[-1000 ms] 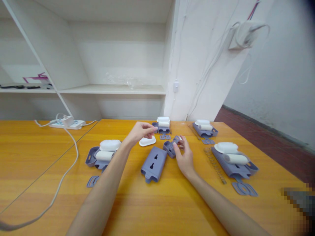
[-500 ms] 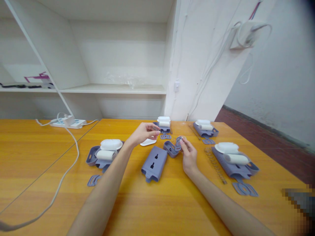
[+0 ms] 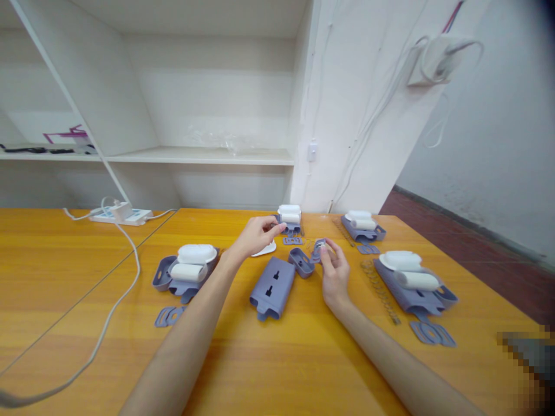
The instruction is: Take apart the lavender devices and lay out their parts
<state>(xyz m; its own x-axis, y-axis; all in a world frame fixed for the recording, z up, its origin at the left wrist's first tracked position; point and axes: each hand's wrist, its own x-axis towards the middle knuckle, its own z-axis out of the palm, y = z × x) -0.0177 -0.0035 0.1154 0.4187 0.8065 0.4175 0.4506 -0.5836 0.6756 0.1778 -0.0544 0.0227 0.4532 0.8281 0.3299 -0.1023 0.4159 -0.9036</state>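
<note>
My left hand (image 3: pixel 261 236) is closed in a pinch, with a small part of a metal coil spring (image 3: pixel 274 222) showing at its fingertips. Most of that spring is hidden by the fingers. In my right hand (image 3: pixel 335 270) is a flat grey-purple cut-out piece (image 3: pixel 318 251), gripped between thumb and fingers. Just left of this piece sits a small grey-purple open box (image 3: pixel 301 263). Below my hands lies a larger grey-purple housing (image 3: pixel 273 289) with two dark keyhole slots facing up. A white lid (image 3: pixel 265 249) rests flat under my left hand.
Similar sets of grey-purple housings with white parts stand at left (image 3: pixel 191 271), at the back (image 3: pixel 289 215), back right (image 3: pixel 361 224) and right (image 3: pixel 411 283). A long spring (image 3: pixel 381 292) lies beside the right set. A power strip (image 3: pixel 124 215) with a cable is at far left.
My left hand has moved slightly to the right and turned, so less of the spring shows. My right hand has lifted the cut-out piece slightly away from the small box.
</note>
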